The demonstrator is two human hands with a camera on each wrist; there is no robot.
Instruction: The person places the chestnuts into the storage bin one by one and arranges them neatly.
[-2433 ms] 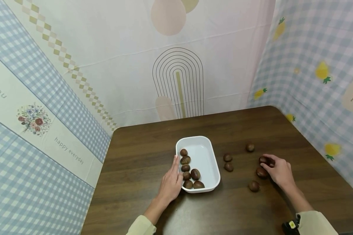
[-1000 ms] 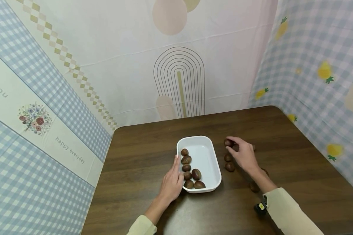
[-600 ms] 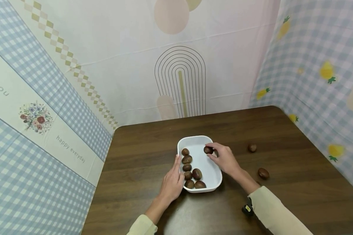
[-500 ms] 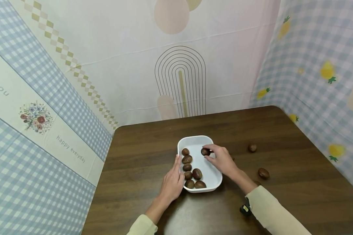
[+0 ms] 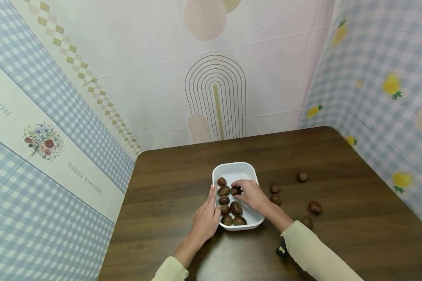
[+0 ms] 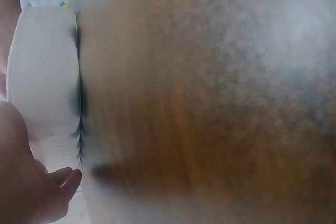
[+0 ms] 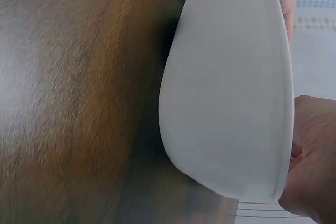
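A white rectangular dish [image 5: 233,170] stands on the brown table, with several chestnuts along its left side and near end. Inside it, my right hand [image 5: 251,194] pinches a chestnut [image 5: 235,191] between thumb and fingers, just right of the left-hand row. Against the dish's left wall lies my left hand [image 5: 204,218], fingers straight, thumb by the rim. The left wrist view has the left hand [image 6: 31,177] beside the dish wall [image 6: 44,66]. In the right wrist view the dish's side [image 7: 226,87] hides the pinched chestnut, and part of the right hand [image 7: 315,156] shows above the rim.
Loose chestnuts lie right of the dish: two close together, a front chestnut [image 5: 275,188] and its neighbour [image 5: 276,199], a far chestnut [image 5: 302,176], a reddish chestnut [image 5: 315,207] and one near the right sleeve [image 5: 307,222]. Patterned cloths hang behind the wooden table [image 5: 168,187].
My right hand took a chestnut from the right of the table, carried it left over the rim and lowered it into the dish. The left hand stays at the dish's left wall.
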